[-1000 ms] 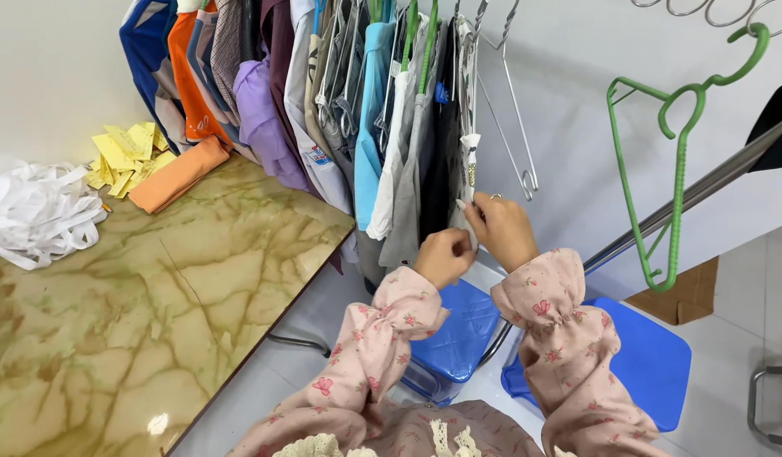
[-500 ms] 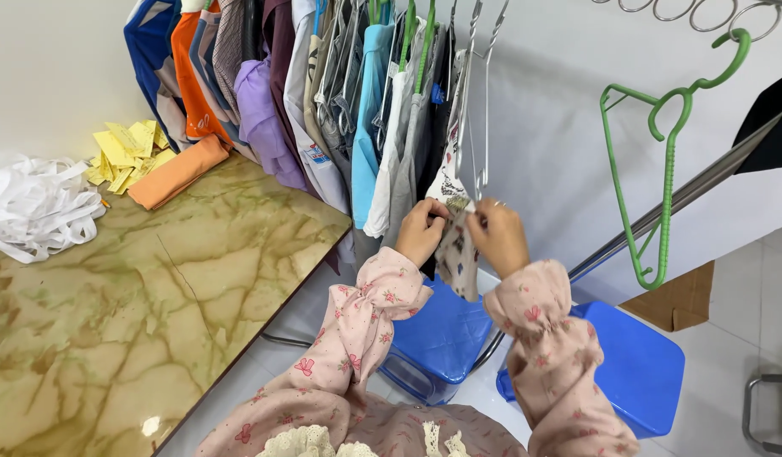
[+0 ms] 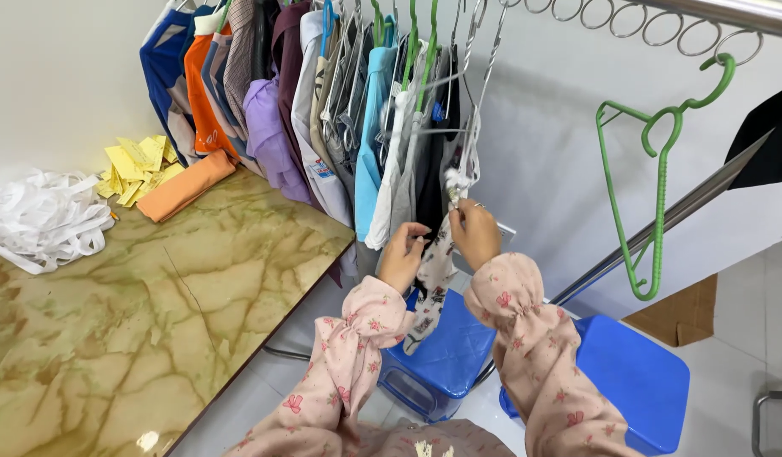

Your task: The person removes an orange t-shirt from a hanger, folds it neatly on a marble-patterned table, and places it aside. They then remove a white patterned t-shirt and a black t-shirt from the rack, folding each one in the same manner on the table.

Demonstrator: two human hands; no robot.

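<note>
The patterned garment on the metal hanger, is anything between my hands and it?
Nothing visible: the right hand pinches the patterned garment near its top, and the left hand touches its edge beside the hanging clothes.

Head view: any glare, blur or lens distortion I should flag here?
Head view: even daylight and sharp focus on both hands, left hand and right hand, at the patterned garment; small glare spot on the marble table; the metal rail bows slightly at the wide-angle edge.
</note>
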